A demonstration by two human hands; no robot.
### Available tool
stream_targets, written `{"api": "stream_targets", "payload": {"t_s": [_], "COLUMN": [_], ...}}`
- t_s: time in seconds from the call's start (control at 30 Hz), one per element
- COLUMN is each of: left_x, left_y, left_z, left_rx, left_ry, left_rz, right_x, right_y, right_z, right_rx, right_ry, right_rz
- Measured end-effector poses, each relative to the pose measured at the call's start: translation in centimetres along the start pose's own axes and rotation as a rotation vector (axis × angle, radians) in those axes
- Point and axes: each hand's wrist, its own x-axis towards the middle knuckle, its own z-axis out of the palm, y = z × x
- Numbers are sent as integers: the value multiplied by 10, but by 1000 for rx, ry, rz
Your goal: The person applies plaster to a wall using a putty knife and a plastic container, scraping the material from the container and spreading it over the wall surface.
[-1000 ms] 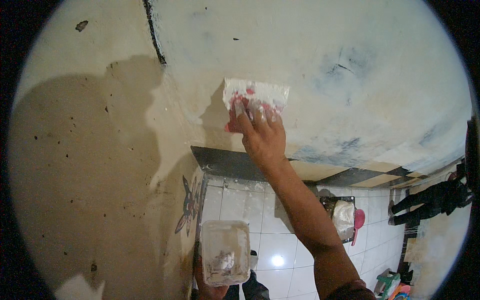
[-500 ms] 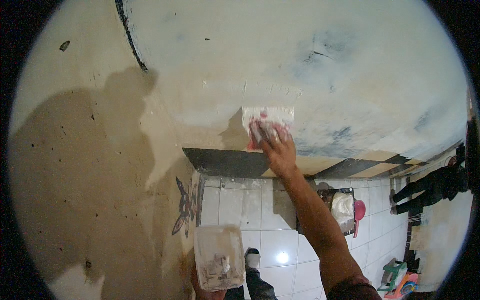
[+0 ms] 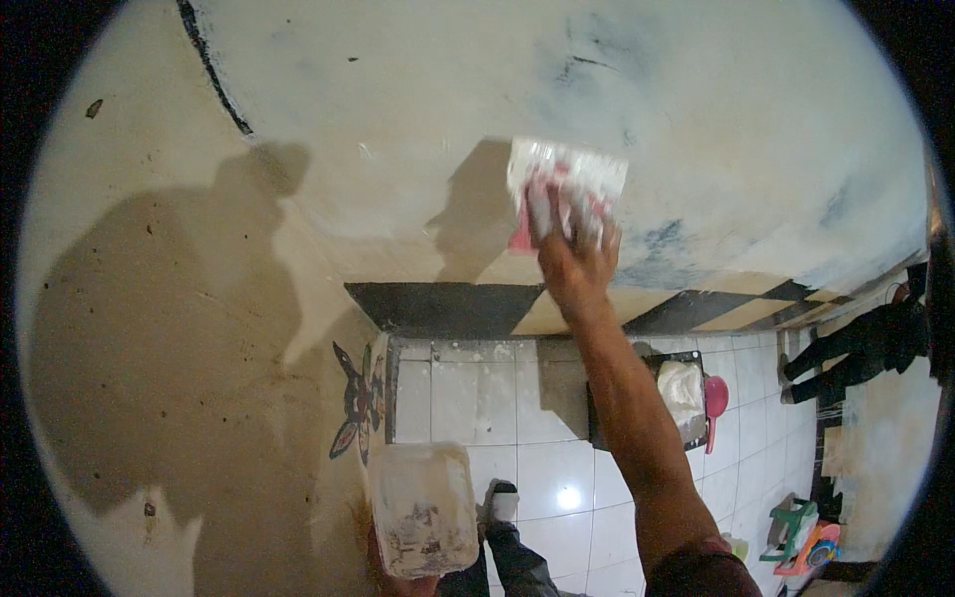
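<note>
Right hand (image 3: 575, 261), fingers pressed flat on the putty trowel (image 3: 567, 179), has moved it up-wall again; left hand (image 3: 398, 582) grips the tub (image 3: 423, 507).

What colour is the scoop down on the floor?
The plastic scoop beside the dark tray is pink, seen in the head view.

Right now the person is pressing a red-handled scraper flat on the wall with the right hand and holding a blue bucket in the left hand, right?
Not quite. The head view shows the left hand holding a clear, putty-smeared plastic tub, not a blue bucket. The rest is correct: the right hand presses a red-handled scraper flat on the wall.
</note>
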Motion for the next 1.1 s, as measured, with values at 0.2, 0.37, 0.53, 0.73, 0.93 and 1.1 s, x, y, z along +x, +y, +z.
{"api": "stream_targets", "payload": {"t_s": [0.2, 0.37, 0.53, 0.73, 0.93, 1.1], "left_x": [4, -4, -5, -20, -22, -19], "left_y": [-4, 1, 1, 9, 9, 16], "left_z": [-31, -61, -59, -31, -23, -20], "left_rx": [37, 62, -33, -81, -98, -126], "left_ry": [-50, -44, -59, 13, 45, 72], "left_rz": [38, 107, 89, 105, 96, 114], "right_x": [-73, -40, 9, 52, 79, 56], "right_y": [19, 21, 27, -92, -249, -205], "right_z": [4, -42, -26, 44, 67, 27], "right_rx": [344, 109, 220, 60, 718, 677], "right_ry": [-221, 36, 266, 273, -184, -164], "right_rz": [94, 526, 865, 653, 426, 153]}}
